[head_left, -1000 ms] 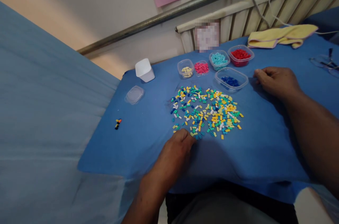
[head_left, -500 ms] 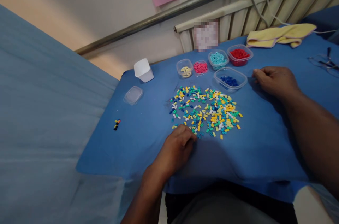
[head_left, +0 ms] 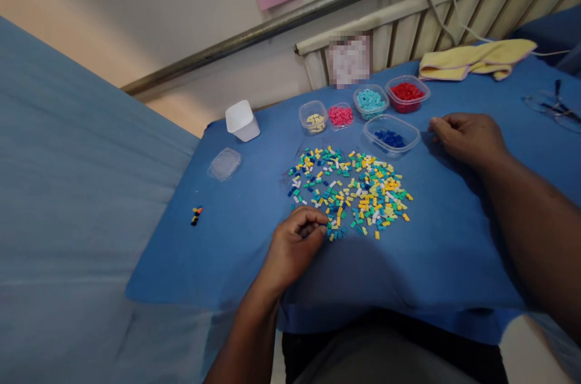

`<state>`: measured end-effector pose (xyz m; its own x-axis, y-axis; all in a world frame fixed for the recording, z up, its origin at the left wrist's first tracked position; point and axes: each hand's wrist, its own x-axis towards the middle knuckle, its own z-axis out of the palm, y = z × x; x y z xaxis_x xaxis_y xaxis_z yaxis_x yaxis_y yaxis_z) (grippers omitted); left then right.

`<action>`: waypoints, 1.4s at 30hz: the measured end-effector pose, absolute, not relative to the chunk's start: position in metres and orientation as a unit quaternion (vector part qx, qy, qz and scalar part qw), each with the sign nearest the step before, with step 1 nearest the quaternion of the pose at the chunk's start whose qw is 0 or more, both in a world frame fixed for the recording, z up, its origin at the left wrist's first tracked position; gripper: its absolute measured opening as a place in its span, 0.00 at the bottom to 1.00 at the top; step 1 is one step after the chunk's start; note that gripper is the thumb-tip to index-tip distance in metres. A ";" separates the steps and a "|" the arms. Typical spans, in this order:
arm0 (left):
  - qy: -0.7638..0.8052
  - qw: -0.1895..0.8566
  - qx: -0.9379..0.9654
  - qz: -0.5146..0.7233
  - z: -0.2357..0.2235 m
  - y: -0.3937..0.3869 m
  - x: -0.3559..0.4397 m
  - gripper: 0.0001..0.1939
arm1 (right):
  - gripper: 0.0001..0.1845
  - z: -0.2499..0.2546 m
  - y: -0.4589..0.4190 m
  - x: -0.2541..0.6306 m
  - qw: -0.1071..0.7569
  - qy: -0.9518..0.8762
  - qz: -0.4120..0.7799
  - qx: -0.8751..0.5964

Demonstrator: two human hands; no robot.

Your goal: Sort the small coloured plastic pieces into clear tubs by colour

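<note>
Small plastic building bricks [head_left: 367, 193] in yellow, green, white, teal and dark blue lie loose in a spread pile on the blue cloth. At the pile's near left edge is my left hand [head_left: 297, 241], turned on its side. Its thumb and index fingertip come together by the bricks, and what they pinch, if anything, is too small to make out. My right hand [head_left: 472, 139] rests on the cloth to the right of the clear tub of dark blue bricks [head_left: 391, 139]. Its fingers are curled in, hiding whatever may be inside.
Behind the pile stand clear tubs of cream bricks [head_left: 316, 123], pink bricks [head_left: 340, 115], light blue bricks [head_left: 370, 99] and red bricks [head_left: 407, 92]. Leftward are a white tub [head_left: 242, 121], a clear lid [head_left: 225, 164] and a small joined-brick piece [head_left: 196, 215]. A yellow cloth [head_left: 476, 61] and glasses [head_left: 554, 106] lie right.
My left hand has rolled from palm-down onto its side and drawn slightly left, its thumb and index finger now showing. My right hand has stayed in place. The view has shifted a little.
</note>
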<state>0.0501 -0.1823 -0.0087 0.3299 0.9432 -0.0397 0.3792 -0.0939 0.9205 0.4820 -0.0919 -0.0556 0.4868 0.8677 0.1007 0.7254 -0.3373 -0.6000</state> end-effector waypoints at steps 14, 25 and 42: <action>0.501 0.420 0.667 0.358 -0.010 -0.174 0.048 0.06 | 0.23 -0.057 -0.092 0.483 0.305 -0.499 0.124 -0.802; 0.484 0.330 0.761 0.279 -0.012 -0.174 0.043 0.08 | 0.23 -0.055 -0.093 0.481 0.295 -0.493 0.113 -0.810; 0.456 0.226 0.859 0.062 0.009 -0.170 0.062 0.11 | 0.23 -0.056 -0.093 0.481 0.299 -0.505 0.118 -0.801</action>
